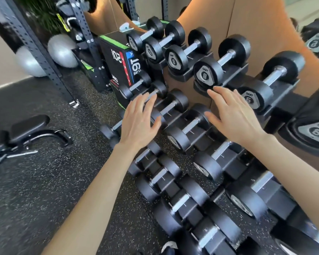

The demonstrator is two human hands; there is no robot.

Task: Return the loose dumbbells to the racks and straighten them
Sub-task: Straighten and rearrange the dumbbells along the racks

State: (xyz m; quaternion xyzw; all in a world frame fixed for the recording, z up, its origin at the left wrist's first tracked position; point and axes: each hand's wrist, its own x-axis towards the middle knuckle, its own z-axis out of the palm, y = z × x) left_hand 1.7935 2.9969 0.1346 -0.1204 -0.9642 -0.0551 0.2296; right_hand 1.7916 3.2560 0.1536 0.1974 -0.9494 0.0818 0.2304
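Note:
A three-tier rack [190, 76] holds black round-headed dumbbells with steel handles. The top tier carries several, including one marked 8 [221, 65]. The middle tier shows a dumbbell [184, 129] between my hands. The bottom tier runs toward me with larger ones [162, 179]. My left hand [140, 120] hovers flat, fingers straight, over the left end of the middle tier, holding nothing. My right hand [234, 115] is spread with straight fingers just below the 8 dumbbell, its fingertips near that dumbbell's cradle; contact is unclear.
A black plyo box [123, 59] marked 16 inch stands left of the rack. A squat rack upright [37, 50] and grey exercise balls [63, 50] sit farther left. A bench [24, 133] lies on the speckled rubber floor at left. A mirror lines the wall behind.

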